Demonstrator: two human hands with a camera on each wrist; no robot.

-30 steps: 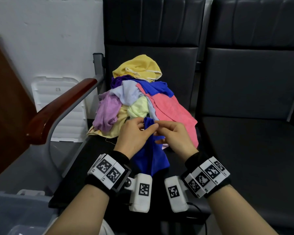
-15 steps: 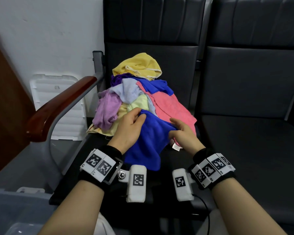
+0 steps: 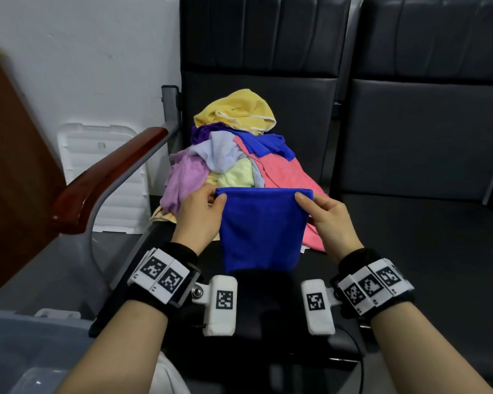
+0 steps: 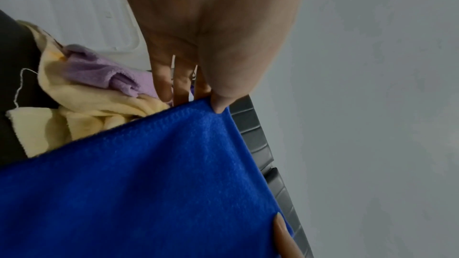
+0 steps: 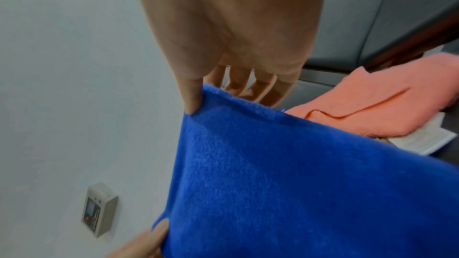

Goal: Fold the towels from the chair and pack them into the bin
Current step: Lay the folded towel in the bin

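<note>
Two hands: left hand (image 3: 199, 216), right hand (image 3: 332, 223). One blue towel (image 3: 261, 228) stretched between them. One heap of towels (image 3: 234, 155) behind. Two black chairs: chair (image 3: 256, 52), second chair (image 3: 433, 123). One bin (image 3: 26, 345). One white lid (image 3: 103, 166).

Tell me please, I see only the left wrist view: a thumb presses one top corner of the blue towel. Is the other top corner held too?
Observer: Yes. The right hand pinches the other top corner of the blue towel, with the thumb in front and the fingers behind.
Operator: Is the towel spread or bunched?
Observer: Spread. In the head view it hangs flat between the left hand and the right hand, and its top edge is straight and level.
Operator: Where is the bin?
Observer: A grey bin shows at the lower left of the head view, to the left of the left forearm. What is inside it is too blurred to tell.
</note>
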